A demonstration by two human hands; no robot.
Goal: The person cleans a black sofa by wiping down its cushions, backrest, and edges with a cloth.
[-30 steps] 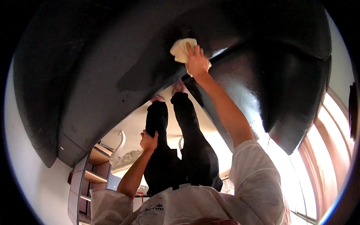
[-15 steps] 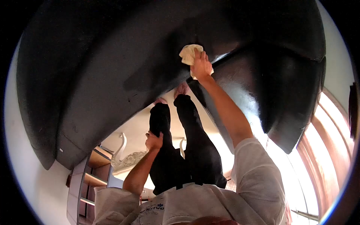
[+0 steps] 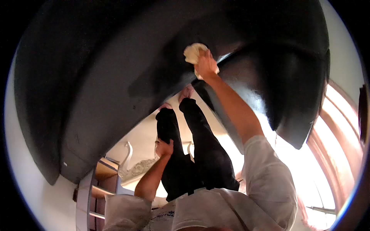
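Shows shelves (image 3: 104,169) at far left under the dark sofa (image 3: 108,84), with left end lower in view and right end higher than half a second ago; probably comes from a tilt of the head, not from any shift of furniture. Next, rests the left hand (image 3: 164,148) on the left leg (image 3: 168,124), just as a second ago, with fingers bent against it; cannot tell whether clenched on fabric or merely leaning. Seems to serve as a brace. Farther right, holds the pale cloth (image 3: 194,52) against the sofa with the right hand (image 3: 206,64), fingers grasping it, with a little fabric showing below the palm. Has shifted only slightly up in view since half a second ago, now looking rounder and a bit blurred; suggests short rubs over one patch rather than a long sweep. Has not reached the glossy section (image 3: 252,98) beyond. At far right, shows only a pinkish curtain (image 3: 335,142), much as before.
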